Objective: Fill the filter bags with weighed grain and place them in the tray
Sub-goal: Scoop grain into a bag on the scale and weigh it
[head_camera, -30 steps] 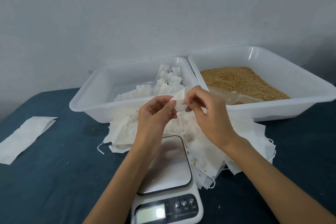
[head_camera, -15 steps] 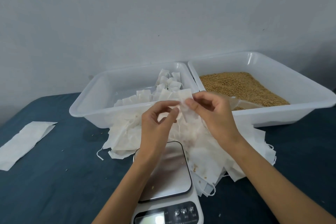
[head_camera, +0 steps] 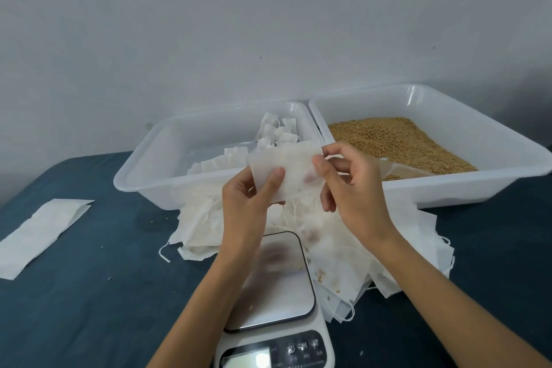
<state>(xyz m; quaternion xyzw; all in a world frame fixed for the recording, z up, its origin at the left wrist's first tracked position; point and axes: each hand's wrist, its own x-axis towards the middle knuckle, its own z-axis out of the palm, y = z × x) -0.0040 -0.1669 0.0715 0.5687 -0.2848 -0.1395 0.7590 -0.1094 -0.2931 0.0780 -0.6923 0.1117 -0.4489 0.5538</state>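
Both hands hold one empty white filter bag (head_camera: 288, 172) up above the scale (head_camera: 276, 281). My left hand (head_camera: 249, 203) pinches its lower left part with the thumb on the front. Its right edge is pinched by my right hand (head_camera: 348, 185). Below them a heap of empty filter bags (head_camera: 337, 251) lies on the blue cloth. The left clear tray (head_camera: 143, 179) holds several filled bags (head_camera: 277, 134) along its right side. The right clear tray (head_camera: 448, 188) holds brown grain (head_camera: 394, 143) and a clear scoop (head_camera: 403, 170).
A flat white paper sleeve (head_camera: 38, 233) lies on the blue cloth at the far left. The scale's display and buttons (head_camera: 274, 355) sit at the bottom edge. A few loose grains lie on the cloth and the bags. A grey wall rises behind the trays.
The hands have spread the filter bag out flat and lifted it a little; before, it was bunched between the fingertips. The view has tilted up slightly.
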